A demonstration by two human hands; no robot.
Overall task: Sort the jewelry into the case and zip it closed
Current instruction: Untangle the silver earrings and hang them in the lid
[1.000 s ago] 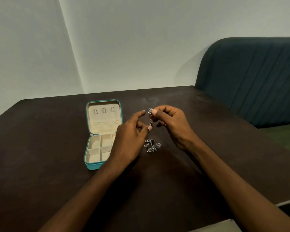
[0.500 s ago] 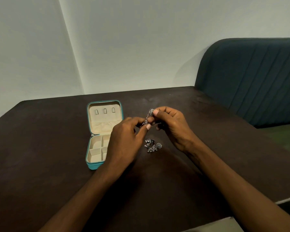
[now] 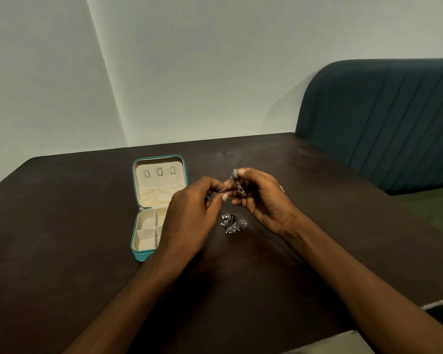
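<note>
Since half a second ago the hands have drawn slightly apart, and a short run of fine chain now shows stretched between them, where before the piece was bunched at the fingertips. The left hand [image 3: 189, 215] pinches the lower end of the silver chain piece [image 3: 232, 183] between thumb and forefinger, and the right hand [image 3: 262, 198] pinches its upper end, where small ornate beads cluster by the thumb. Both hands hover above the dark table [image 3: 62, 238], the chain slanting up to the right between them. Just nearer, below the gap between the hands, a small heap of silver jewelry [image 3: 234, 223] lies on the table. To the left, partly hidden by the left hand, the teal jewelry case [image 3: 138, 254] lies open flat, its cream compartments near and its lid far. At far right is a dark teal padded seat back [image 3: 381, 118].
</note>
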